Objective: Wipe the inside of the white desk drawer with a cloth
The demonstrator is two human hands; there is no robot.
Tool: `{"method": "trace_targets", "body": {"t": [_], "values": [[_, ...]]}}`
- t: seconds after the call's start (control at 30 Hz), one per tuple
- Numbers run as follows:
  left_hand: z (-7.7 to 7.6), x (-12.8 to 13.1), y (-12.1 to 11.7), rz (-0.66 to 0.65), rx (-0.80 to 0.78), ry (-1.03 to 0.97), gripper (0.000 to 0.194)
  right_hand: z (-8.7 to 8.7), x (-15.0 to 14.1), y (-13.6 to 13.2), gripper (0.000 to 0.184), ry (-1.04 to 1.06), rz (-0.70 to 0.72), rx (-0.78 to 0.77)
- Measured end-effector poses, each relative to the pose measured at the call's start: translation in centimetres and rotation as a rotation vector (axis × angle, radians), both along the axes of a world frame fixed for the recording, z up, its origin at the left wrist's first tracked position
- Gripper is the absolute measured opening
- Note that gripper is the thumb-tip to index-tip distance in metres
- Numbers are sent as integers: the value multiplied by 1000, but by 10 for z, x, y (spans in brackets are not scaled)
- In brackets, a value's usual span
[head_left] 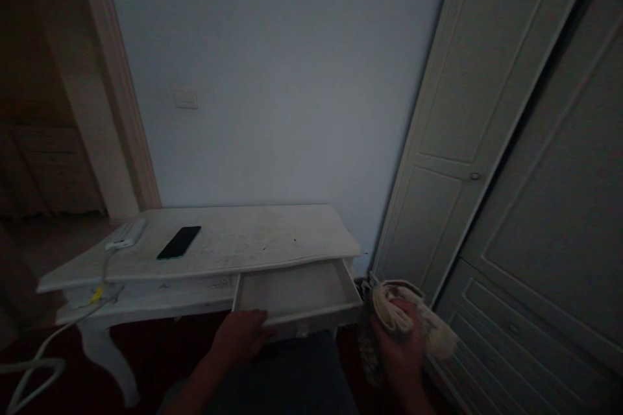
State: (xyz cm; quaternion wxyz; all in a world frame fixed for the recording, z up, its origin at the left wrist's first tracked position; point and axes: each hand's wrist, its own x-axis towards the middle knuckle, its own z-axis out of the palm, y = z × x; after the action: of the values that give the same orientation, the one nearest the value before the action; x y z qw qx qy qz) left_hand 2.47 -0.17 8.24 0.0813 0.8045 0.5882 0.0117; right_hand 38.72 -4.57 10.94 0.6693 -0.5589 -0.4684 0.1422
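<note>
While the right hand (402, 340) holds a rolled, cream-coloured cloth (394, 311), its fingers are closed around the roll and the thumb side is pressed into its folds. The roll is to the right of the pulled-out drawer (294, 288), outside it, and a paler, fluffy end sticks out on the far right of that grip. Across from it, the left hand (243, 331) rests at the drawer's front left corner, fingers over the front edge; how tightly they close on it, I cannot tell. Between the two hands is the drawer's open inside, with the white table (272, 227) it belongs to just beyond. Farther off and to the left of the left hand's hold, a dark phone (179, 243) lies flat on the tabletop, and left of the phone is a white device (126, 235) with a pale cable (63, 329) running down past a yellow piece (97, 295). Beyond the right hand's grip, to its right, stands a panelled wardrobe (438, 207); below the left hand is dark red flooring (160, 343)
</note>
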Motion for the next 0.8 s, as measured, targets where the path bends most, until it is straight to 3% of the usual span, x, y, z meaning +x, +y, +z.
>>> {"method": "trace_targets", "body": {"t": [0.13,0.2,0.27,0.33,0.43,0.53,0.63,0.73,0.8], "values": [[-2,1,-2,15,14,16,45,-75,-70,38,48,-138,147,-195],[-3,2,-4,24,16,22,43,-108,-83,43,45,-290,149,-156],[-3,2,-6,22,31,10,44,-127,-76,42,45,-479,131,-34],[-3,-1,-5,1,43,-17,46,-130,-55,42,55,-735,159,110],[-4,-12,3,-96,105,-99,43,-114,-17,50,78,-1104,238,255],[-14,-26,17,-144,319,-190,36,-102,5,64,91,-1224,235,302],[-35,-36,31,-132,472,-237,30,-105,1,74,93,-1207,231,242],[-54,-41,38,-187,478,-223,34,-106,-23,74,89,-1204,277,67],[-61,-44,40,-212,461,-204,36,-98,-46,69,87,-1201,320,-86]]}}
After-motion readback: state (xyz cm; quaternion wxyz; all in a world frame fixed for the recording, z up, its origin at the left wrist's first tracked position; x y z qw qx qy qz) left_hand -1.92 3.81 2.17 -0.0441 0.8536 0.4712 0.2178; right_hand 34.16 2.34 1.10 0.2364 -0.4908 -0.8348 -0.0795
